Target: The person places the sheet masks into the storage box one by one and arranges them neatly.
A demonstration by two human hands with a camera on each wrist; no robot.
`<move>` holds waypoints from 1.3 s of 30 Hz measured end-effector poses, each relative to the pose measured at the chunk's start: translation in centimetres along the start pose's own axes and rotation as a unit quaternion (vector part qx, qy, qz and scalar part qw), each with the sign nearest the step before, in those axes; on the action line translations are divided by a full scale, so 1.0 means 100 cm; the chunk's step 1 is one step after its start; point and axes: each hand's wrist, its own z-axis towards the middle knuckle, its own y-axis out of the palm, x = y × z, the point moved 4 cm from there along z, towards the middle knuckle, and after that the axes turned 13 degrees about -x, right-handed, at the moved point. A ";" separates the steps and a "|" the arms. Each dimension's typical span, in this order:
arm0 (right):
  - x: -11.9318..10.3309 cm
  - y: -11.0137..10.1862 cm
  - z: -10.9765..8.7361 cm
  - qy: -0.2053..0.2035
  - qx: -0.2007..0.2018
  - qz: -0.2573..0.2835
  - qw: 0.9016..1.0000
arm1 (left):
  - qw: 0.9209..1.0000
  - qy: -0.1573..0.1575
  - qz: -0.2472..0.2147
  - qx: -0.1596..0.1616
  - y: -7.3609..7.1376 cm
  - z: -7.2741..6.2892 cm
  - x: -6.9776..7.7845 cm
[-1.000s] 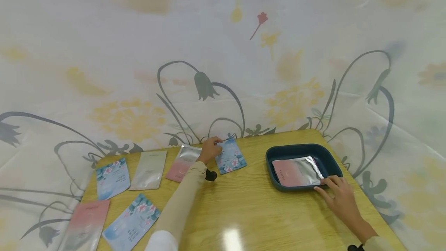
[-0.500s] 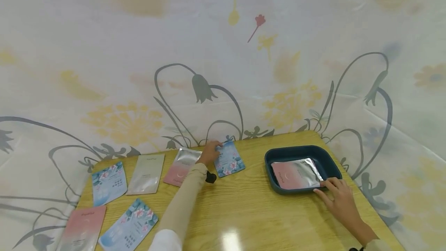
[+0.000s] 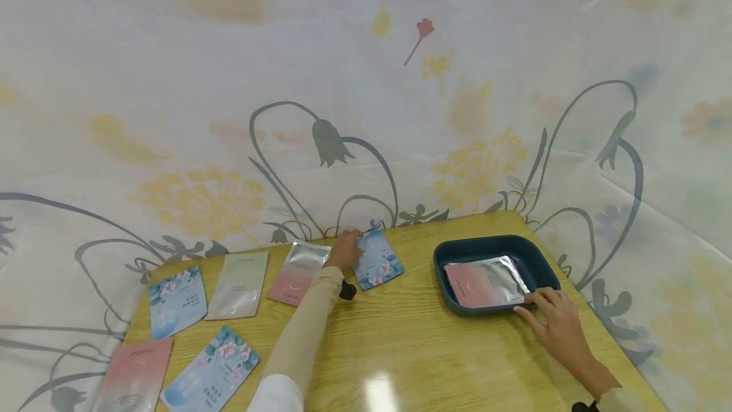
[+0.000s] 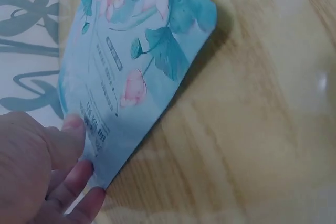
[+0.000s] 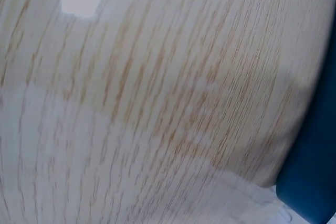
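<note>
My left hand (image 3: 344, 250) is at the far side of the table, pinching the edge of a blue sachet with pink flowers (image 3: 379, 260). In the left wrist view the thumb (image 4: 73, 129) lies on top of this floral sachet (image 4: 131, 72), and fingertips go under its edge. On the right, my right hand (image 3: 557, 323) holds the near right rim of a dark blue tray (image 3: 466, 311), fingers over the rim and thumb outside. Inside the tray lies a pink and silver sachet (image 3: 480, 281). The right wrist view shows the tray's side (image 5: 310, 166) but not the hand.
Left of my left hand lie a pink and silver sachet (image 3: 294, 275), a pale beige one (image 3: 237, 285) and a blue floral one (image 3: 178, 301). Nearer are another floral sachet (image 3: 211, 370) and a pink one (image 3: 134, 377). A flower-patterned cloth (image 3: 366, 113) hangs behind the table.
The head view has turned slightly, moving the left-side sachets a little left and down in it. Both hands keep their holds on the floral sachet and the tray.
</note>
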 end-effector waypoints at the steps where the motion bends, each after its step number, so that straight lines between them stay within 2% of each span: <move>1: 0.000 0.000 0.000 0.000 0.000 -0.001 1.000 | 1.000 -0.006 0.007 -0.001 0.001 0.000 0.000; 9: -0.001 0.001 0.001 -0.003 0.002 -0.003 1.000 | 0.996 -0.040 0.073 0.014 0.005 -0.003 -0.002; 11: -0.002 0.001 0.001 -0.004 0.004 -0.003 1.000 | 0.997 -0.046 0.067 0.014 0.006 -0.005 -0.002; 13: -0.002 0.000 0.001 -0.006 0.007 -0.002 1.000 | 0.998 -0.049 0.034 0.006 0.006 -0.008 -0.001; 15: -0.002 -0.001 0.002 -0.008 0.010 -0.004 1.000 | 0.999 -0.050 -0.019 -0.012 0.008 -0.011 0.000; 17: -0.003 -0.002 0.002 -0.009 0.013 -0.005 1.000 | 0.996 -0.047 -0.070 -0.031 0.008 -0.015 0.001; 19: -0.003 -0.002 0.002 -0.009 0.014 -0.005 1.000 | 0.993 -0.035 -0.102 -0.047 0.009 -0.019 0.002; 24: -0.003 -0.002 0.002 -0.007 0.012 -0.002 1.000 | 0.988 -0.002 -0.137 -0.076 0.007 -0.027 0.003; 28: -0.002 -0.002 0.002 0.000 0.007 -0.005 1.000 | 0.982 -0.002 -0.160 -0.105 0.007 -0.030 0.002; 32: 0.000 -0.001 0.001 0.008 0.002 -0.004 1.000 | 0.970 0.008 -0.203 -0.137 0.008 -0.033 -0.001; 35: 0.000 -0.001 0.001 0.006 0.002 -0.003 1.000 | 0.963 0.014 -0.227 -0.146 0.007 -0.038 -0.001; 39: 0.001 0.001 0.001 0.004 0.002 0.000 1.000 | 0.959 0.022 -0.245 -0.142 0.008 -0.045 -0.002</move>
